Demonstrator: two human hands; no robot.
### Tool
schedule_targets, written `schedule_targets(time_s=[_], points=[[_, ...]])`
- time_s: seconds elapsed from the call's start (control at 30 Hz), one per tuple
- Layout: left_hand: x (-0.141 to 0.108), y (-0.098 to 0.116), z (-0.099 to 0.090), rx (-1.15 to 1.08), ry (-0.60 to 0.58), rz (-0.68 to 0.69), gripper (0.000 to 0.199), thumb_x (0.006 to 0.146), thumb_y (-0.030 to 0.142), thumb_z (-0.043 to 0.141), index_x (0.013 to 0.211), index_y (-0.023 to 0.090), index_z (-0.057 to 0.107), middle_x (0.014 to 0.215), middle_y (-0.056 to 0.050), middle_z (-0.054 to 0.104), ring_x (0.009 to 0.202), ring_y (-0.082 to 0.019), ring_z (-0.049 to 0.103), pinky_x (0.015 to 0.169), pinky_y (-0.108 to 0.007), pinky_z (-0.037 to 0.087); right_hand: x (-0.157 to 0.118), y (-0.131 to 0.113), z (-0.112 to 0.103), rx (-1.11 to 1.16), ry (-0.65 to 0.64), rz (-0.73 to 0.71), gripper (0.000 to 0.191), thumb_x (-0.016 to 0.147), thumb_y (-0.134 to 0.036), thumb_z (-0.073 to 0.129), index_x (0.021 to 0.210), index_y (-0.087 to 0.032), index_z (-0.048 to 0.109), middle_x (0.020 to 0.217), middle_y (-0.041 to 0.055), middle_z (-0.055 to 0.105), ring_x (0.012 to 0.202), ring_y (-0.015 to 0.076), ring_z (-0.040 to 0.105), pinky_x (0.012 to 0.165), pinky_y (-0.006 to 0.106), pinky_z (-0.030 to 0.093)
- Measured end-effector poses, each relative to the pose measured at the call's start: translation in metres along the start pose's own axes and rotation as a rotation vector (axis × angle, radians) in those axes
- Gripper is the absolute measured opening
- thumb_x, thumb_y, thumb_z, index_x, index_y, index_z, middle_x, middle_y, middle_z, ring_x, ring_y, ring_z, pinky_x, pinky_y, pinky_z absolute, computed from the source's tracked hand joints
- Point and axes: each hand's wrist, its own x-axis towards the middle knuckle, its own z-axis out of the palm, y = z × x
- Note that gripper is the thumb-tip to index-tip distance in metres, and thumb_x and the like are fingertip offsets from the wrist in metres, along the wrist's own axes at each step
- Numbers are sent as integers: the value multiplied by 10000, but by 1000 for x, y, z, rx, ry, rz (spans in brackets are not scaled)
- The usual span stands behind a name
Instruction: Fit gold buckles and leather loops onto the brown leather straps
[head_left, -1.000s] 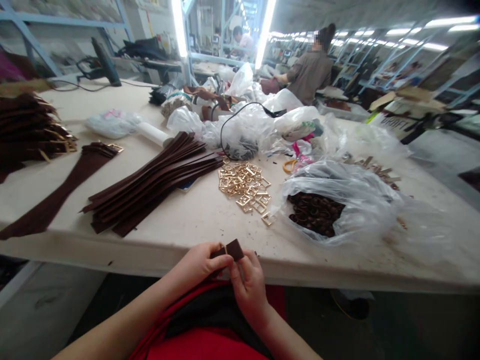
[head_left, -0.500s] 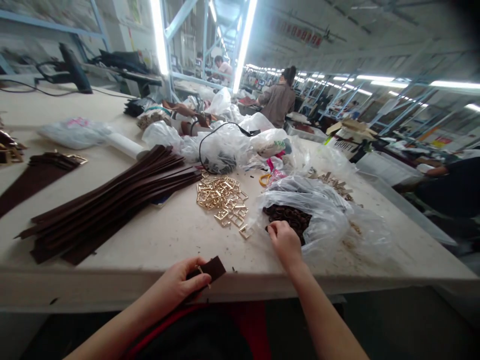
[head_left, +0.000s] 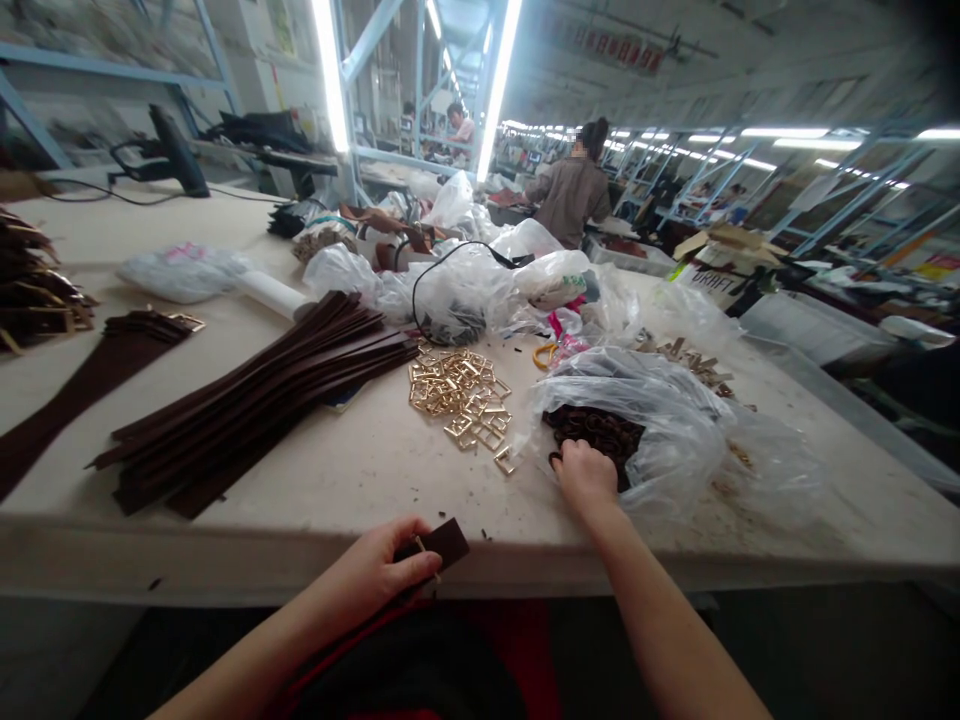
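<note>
My left hand [head_left: 394, 568] is closed at the table's front edge on a dark brown leather strap [head_left: 452, 543]. A gold buckle [head_left: 420, 545] sits on the strap beneath my thumb, partly covered. My right hand [head_left: 587, 478] reaches to the mouth of a clear plastic bag [head_left: 675, 440] full of dark brown loops [head_left: 600, 428]. Its fingers are pinched, and a dark loop [head_left: 555, 458] shows at the fingertips. Between the hands and farther back lies a loose pile of gold rectangular buckles [head_left: 457, 390].
A thick stack of brown straps [head_left: 255, 400] lies left of the buckles. Another strap bundle [head_left: 112, 365] with buckles is farther left. Plastic bags [head_left: 465, 285] crowd the table's back, near yellow-handled scissors [head_left: 544, 355]. A person [head_left: 574, 190] stands beyond the table.
The view has shifted slightly, so the table's things appear farther right. My right hand has turned a little over the loops in the bag. My left hand keeps its hold on the strap.
</note>
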Motion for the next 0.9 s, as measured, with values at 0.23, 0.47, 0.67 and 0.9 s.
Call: schedule_targets(time_s=[0.23,0.47,0.67,0.9], points=[[-3,-1,-2,-14,14,7,256,760,393,535,871,162,538,720,21,620,609,-113,521,579,-208,379,-2,4,0,92,73,-52,114,806,-226,485,824,-143,562,800,93,614,736,205,582,613,286,350],[1,4,-3,95,84,-3,287,759,424,521,879,165,542,668,23,605,590,-130,524,561,-222,380,-9,-3,-2,864,139,69,268,765,-368,538,934,-160,539,842,70,620,737,182,571,670,292,410],[7,14,-1,292,271,81,293,772,426,506,930,186,562,808,-4,651,732,-164,570,657,-242,393,-54,-72,-37,1631,-398,43,333,634,-463,671,735,-175,539,569,-36,542,528,102,477,555,245,383],[5,9,0,404,365,75,309,779,438,498,968,202,563,853,-11,647,769,-179,576,681,-257,395,-77,-98,-48,1815,-604,50,334,673,-459,654,807,-160,590,609,-16,602,581,107,541,616,255,424]])
